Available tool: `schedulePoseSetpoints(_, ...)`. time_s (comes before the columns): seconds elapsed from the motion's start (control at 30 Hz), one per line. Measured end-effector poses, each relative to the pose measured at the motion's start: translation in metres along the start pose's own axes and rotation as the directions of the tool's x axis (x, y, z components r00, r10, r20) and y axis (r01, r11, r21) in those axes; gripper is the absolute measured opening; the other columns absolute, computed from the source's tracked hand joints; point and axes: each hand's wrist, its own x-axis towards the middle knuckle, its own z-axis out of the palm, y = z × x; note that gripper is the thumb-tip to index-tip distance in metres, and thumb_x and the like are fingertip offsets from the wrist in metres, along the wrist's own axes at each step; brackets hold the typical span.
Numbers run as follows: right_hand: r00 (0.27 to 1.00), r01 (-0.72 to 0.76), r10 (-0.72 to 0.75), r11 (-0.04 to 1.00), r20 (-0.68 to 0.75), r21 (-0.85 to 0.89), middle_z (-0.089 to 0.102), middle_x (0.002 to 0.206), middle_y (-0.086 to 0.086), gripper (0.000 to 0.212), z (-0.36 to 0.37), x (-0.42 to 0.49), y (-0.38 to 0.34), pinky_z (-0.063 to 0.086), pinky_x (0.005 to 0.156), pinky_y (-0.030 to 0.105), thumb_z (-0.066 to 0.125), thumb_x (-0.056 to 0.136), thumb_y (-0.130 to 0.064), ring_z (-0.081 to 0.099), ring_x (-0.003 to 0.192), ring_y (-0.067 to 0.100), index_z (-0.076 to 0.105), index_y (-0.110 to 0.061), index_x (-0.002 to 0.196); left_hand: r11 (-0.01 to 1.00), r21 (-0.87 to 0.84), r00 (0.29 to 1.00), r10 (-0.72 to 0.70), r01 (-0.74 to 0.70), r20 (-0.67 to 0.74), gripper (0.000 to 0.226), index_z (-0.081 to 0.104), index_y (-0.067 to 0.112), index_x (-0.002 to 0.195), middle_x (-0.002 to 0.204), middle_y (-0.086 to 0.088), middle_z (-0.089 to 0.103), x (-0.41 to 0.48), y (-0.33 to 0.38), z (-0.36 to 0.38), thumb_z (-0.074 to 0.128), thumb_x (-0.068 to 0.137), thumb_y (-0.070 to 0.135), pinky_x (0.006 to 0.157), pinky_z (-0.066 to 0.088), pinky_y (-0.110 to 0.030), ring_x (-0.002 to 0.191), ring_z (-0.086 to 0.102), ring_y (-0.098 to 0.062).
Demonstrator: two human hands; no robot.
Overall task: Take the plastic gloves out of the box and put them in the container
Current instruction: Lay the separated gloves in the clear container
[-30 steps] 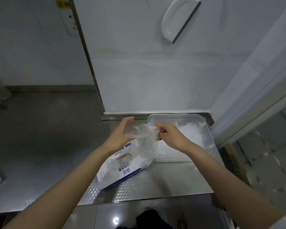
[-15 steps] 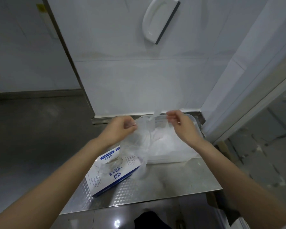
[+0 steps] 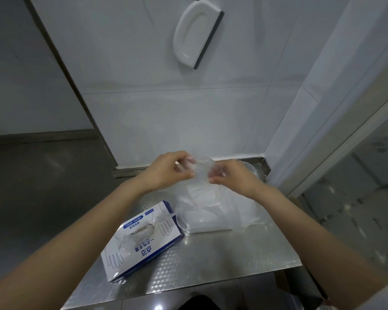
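A white and blue glove box lies on the steel counter, with crumpled plastic showing in its top opening. To its right stands a clear plastic container with white gloves inside. My left hand and my right hand are raised above the container's far side. Both pinch the top of a thin clear plastic glove that hangs down between them over the container.
The patterned steel counter ends at a front edge near me. A tiled wall rises right behind the container, with a white squeegee hanging on it. A lower dark steel surface lies to the left.
My hands have drawn closer together and lifted a little, so the glove held between them now hangs bunched over the container instead of stretched wide.
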Motion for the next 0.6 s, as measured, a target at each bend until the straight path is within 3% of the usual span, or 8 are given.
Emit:
schedulePoseSetpoints(0.07,0.999,-0.035,0.035,0.999,0.015,0.034,0.058,0.064,-0.015,0.015,-0.007,0.000,0.005,0.037,0.059,0.007,0.074,0.079,-0.013,0.051,0.057,-0.007,0.064,-0.023,0.075,0.994,0.106,0.998,-0.038,0.033,0.054,0.017,0.068,0.018,0.099,0.090,0.009,0.064,0.005,-0.003,0.006,0.071,0.083,0.023,0.066,0.039,-0.004,0.079,0.060,-0.010)
schedulePoseSetpoints(0.13,0.997,-0.065,0.067,0.996,-0.023,0.056,0.057,0.066,-0.016,0.011,-0.014,0.003,0.011,0.037,0.058,0.007,0.076,0.077,-0.009,0.050,0.056,-0.009,0.067,-0.017,0.077,0.989,0.139,0.998,-0.060,0.057,0.020,0.014,0.070,0.012,0.096,0.087,0.005,0.063,0.012,-0.003,0.009,0.069,0.085,0.022,0.063,0.037,-0.004,0.081,0.056,-0.011)
schedulePoseSetpoints(0.2,0.990,-0.080,0.087,0.995,-0.114,0.064,0.053,0.065,-0.015,0.010,-0.022,0.009,0.015,0.036,0.058,0.007,0.075,0.074,-0.002,0.051,0.056,-0.009,0.068,-0.004,0.082,0.981,0.193,0.998,-0.018,0.029,-0.059,0.012,0.070,0.010,0.094,0.086,0.006,0.058,0.022,0.002,0.010,0.066,0.087,0.019,0.069,0.035,-0.013,0.086,0.054,-0.014)
schedulePoseSetpoints(0.3,0.954,-0.077,0.085,0.996,-0.289,0.040,0.055,0.070,0.000,0.014,-0.036,0.019,0.019,0.033,0.057,0.006,0.071,0.074,0.007,0.052,0.066,0.010,0.068,0.001,0.087,0.961,0.275,0.989,0.059,-0.020,-0.136,0.007,0.062,0.018,0.084,0.085,0.007,0.050,0.041,0.015,0.010,0.063,0.089,0.021,0.077,0.032,-0.027,0.092,0.051,-0.021)
schedulePoseSetpoints(0.4,0.851,0.030,-0.009,0.999,-0.525,0.032,0.064,0.080,0.012,0.020,-0.050,0.027,0.018,0.035,0.060,0.003,0.059,0.075,0.017,0.058,0.077,0.026,0.067,0.002,0.086,0.981,0.185,0.965,0.099,-0.055,-0.242,0.005,0.062,0.016,0.086,0.089,0.006,0.055,0.058,0.033,0.008,0.062,0.090,0.019,0.080,0.034,-0.025,0.094,0.052,-0.018)
schedulePoseSetpoints(0.47,0.746,0.168,-0.116,0.986,-0.656,0.016,0.065,0.082,0.000,0.026,-0.056,0.021,0.012,0.042,0.069,0.012,0.056,0.078,0.016,0.057,0.079,0.017,0.068,-0.005,0.089,0.986,0.120,0.926,0.151,-0.116,-0.345,0.004,0.066,0.015,0.088,0.090,0.007,0.058,0.062,0.043,0.006,0.062,0.089,0.013,0.079,0.035,-0.020,0.095,0.054,-0.018)
schedulePoseSetpoints(0.53,0.621,0.291,-0.272,0.951,-0.735,-0.106,0.058,0.085,-0.012,0.026,-0.060,0.011,0.012,0.044,0.077,0.017,0.053,0.082,0.015,0.053,0.085,0.006,0.067,-0.005,0.091,0.978,0.077,0.882,0.210,-0.196,-0.422,0.011,0.065,0.018,0.085,0.093,0.006,0.059,0.059,0.051,0.006,0.063,0.086,0.007,0.080,0.035,-0.012,0.094,0.052,-0.013)
schedulePoseSetpoints(0.6,0.555,0.341,-0.393,0.911,-0.733,-0.230,0.059,0.087,-0.003,0.027,-0.056,0.000,0.019,0.044,0.078,0.017,0.050,0.079,0.018,0.052,0.087,0.006,0.066,-0.001,0.090,0.957,0.095,0.850,0.288,-0.275,-0.441,0.019,0.060,0.021,0.079,0.096,0.005,0.058,0.052,0.051,0.008,0.064,0.081,0.002,0.085,0.031,-0.006,0.095,0.050,-0.011)
